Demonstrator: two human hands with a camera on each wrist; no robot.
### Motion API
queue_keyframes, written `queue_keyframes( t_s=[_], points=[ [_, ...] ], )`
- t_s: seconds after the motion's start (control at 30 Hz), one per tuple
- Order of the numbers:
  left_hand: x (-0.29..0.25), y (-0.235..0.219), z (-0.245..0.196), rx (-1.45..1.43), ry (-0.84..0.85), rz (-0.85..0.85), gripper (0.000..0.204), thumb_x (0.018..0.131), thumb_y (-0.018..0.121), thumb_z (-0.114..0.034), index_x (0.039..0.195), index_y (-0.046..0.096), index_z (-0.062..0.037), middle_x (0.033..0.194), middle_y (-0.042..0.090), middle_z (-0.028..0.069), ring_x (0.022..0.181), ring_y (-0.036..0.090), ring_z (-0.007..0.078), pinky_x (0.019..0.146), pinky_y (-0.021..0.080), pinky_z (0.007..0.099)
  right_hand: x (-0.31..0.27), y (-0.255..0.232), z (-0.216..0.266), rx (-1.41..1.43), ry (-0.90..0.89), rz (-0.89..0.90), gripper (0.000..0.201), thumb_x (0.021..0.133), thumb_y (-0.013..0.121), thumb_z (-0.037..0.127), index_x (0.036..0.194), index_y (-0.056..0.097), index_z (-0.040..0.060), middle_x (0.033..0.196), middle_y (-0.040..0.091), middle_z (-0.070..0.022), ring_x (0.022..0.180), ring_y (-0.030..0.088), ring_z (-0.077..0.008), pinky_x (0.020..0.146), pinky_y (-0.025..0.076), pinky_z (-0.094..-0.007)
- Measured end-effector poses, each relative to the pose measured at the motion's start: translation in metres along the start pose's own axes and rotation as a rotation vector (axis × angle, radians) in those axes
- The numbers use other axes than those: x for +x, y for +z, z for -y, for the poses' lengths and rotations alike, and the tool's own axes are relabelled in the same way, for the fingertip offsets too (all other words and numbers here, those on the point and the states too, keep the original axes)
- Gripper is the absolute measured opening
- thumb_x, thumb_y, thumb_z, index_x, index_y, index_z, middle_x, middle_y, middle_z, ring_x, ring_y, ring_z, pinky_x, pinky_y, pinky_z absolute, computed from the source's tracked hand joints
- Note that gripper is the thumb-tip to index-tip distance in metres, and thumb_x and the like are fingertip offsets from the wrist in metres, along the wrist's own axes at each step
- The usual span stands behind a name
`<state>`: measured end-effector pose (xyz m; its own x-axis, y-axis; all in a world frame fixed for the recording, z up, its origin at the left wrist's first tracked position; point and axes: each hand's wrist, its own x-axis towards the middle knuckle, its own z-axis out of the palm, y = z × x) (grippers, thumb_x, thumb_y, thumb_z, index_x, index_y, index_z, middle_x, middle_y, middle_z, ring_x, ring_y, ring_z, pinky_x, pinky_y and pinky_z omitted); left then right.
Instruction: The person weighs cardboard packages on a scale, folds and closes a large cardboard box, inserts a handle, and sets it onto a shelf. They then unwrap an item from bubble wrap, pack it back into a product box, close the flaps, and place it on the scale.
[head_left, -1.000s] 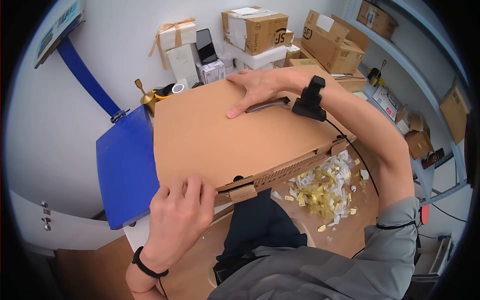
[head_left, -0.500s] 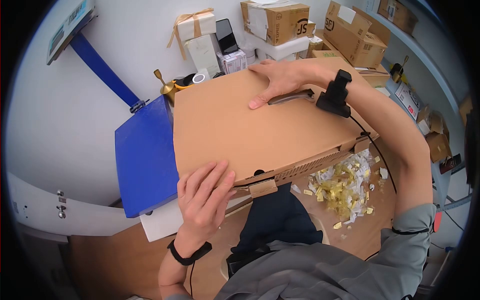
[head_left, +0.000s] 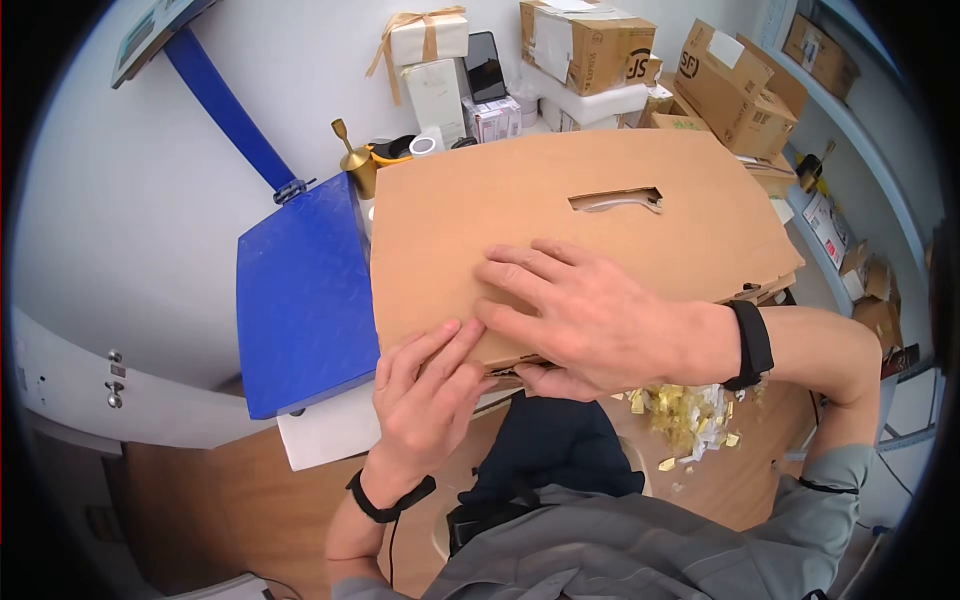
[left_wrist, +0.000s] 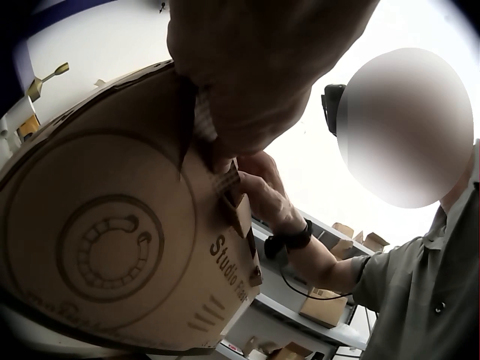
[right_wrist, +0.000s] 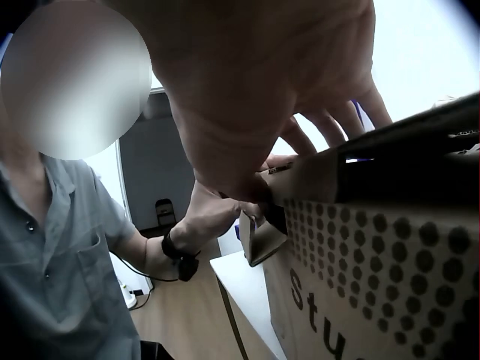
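Cardboard box (head_left: 520, 215), matte, broad, slotted; left hand (head_left: 424, 402) and right hand (head_left: 597, 325) pinching its edge

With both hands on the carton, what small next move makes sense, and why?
Probably the right hand should press the tab inward: it juts from the carton's front edge, close beneath that hand's thumb.
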<state>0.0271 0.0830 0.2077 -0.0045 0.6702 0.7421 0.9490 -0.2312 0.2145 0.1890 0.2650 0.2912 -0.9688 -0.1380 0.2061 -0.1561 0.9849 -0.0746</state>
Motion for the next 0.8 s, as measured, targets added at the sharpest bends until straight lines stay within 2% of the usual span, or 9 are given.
queue_keyframes(
  t_s=[0.13, 0.2, 0.33, 0.43, 0.5, 0.6, 0.73, 0.8],
  points=[
    [-0.004, 0.001, 0.005, 0.04, 0.088, -0.005, 0.022, 0.079, 0.085, -0.01, 0.096, 0.072, -0.0084, 0.129, 0.074, 0.0147, 0.122, 0.066, 0.0344, 0.099, 0.048, 0.0439, -0.009, 0.002, -0.013, 0.028, -0.062, -0.086, 0.055, 0.086, 0.079, 0.032, 0.129, 0.063, 0.0013, 0.141, 0.055, -0.0215, 0.137, 0.051, -0.0384, 0.113, 0.043, -0.0496],
    [-0.005, 0.001, 0.004, 0.138, 0.14, 0.015, 0.016, 0.081, 0.083, -0.012, 0.09, 0.07, -0.0098, 0.132, 0.072, 0.0151, 0.124, 0.064, 0.0344, 0.102, 0.047, 0.0452, -0.011, 0.002, -0.017, 0.067, -0.072, -0.087, 0.054, 0.089, 0.078, 0.029, 0.134, 0.063, 0.0033, 0.147, 0.053, -0.0208, 0.14, 0.049, -0.0387, 0.115, 0.042, -0.0514],
    [-0.011, 0.009, -0.005, 0.115, 0.044, -0.003, 0.016, 0.083, 0.082, -0.014, 0.09, 0.068, -0.0097, 0.134, 0.071, 0.0151, 0.125, 0.064, 0.0334, 0.103, 0.047, 0.0461, -0.016, 0.008, -0.014, 0.033, -0.081, -0.053, 0.061, 0.092, 0.076, 0.029, 0.144, 0.058, 0.0035, 0.154, 0.049, -0.0215, 0.145, 0.045, -0.0386, 0.119, 0.039, -0.0536],
    [-0.012, 0.015, -0.006, 0.15, 0.055, -0.032, 0.019, 0.083, 0.082, -0.015, 0.094, 0.066, -0.0108, 0.132, 0.072, 0.0134, 0.123, 0.064, 0.0321, 0.103, 0.046, 0.0476, -0.022, 0.014, -0.006, -0.01, -0.036, -0.026, 0.066, 0.094, 0.073, 0.029, 0.152, 0.05, 0.0055, 0.161, 0.043, -0.0207, 0.151, 0.04, -0.0356, 0.122, 0.035, -0.0548],
    [-0.015, 0.019, -0.003, 0.161, 0.082, -0.083, 0.03, 0.081, 0.086, -0.016, 0.101, 0.064, -0.0114, 0.128, 0.07, 0.0113, 0.119, 0.065, 0.031, 0.101, 0.047, 0.0477, -0.024, 0.019, -0.001, -0.091, -0.022, -0.023, 0.07, 0.095, 0.07, 0.026, 0.157, 0.045, 0.0074, 0.165, 0.039, -0.0184, 0.155, 0.037, -0.0321, 0.125, 0.032, -0.0549],
    [-0.023, 0.024, 0.003, 0.062, 0.055, -0.168, 0.039, 0.078, 0.09, -0.016, 0.105, 0.062, -0.0112, 0.128, 0.067, 0.0104, 0.116, 0.064, 0.032, 0.099, 0.048, 0.0476, -0.025, 0.022, 0.003, -0.168, -0.034, 0.002, 0.073, 0.092, 0.071, 0.024, 0.158, 0.044, 0.0082, 0.166, 0.038, -0.0166, 0.155, 0.037, -0.0304, 0.124, 0.033, -0.0559],
    [-0.028, 0.026, 0.004, 0.122, 0.077, -0.158, 0.044, 0.076, 0.093, -0.017, 0.106, 0.062, -0.0116, 0.131, 0.064, 0.0111, 0.117, 0.061, 0.0338, 0.096, 0.049, 0.0467, -0.019, 0.022, 0.005, -0.168, -0.068, -0.021, 0.073, 0.089, 0.071, 0.023, 0.157, 0.046, 0.0084, 0.166, 0.039, -0.0162, 0.154, 0.039, -0.0302, 0.122, 0.035, -0.0587],
    [-0.037, 0.04, 0.01, 0.017, 0.057, -0.264, 0.035, 0.084, 0.089, -0.025, 0.106, 0.064, -0.0149, 0.13, 0.067, 0.0115, 0.118, 0.061, 0.031, 0.099, 0.048, 0.0453, -0.015, 0.022, 0.008, -0.1, -0.034, -0.044, 0.066, 0.091, 0.072, 0.024, 0.153, 0.052, 0.0111, 0.165, 0.041, -0.0162, 0.152, 0.041, -0.0303, 0.119, 0.036, -0.0613]
  ],
)
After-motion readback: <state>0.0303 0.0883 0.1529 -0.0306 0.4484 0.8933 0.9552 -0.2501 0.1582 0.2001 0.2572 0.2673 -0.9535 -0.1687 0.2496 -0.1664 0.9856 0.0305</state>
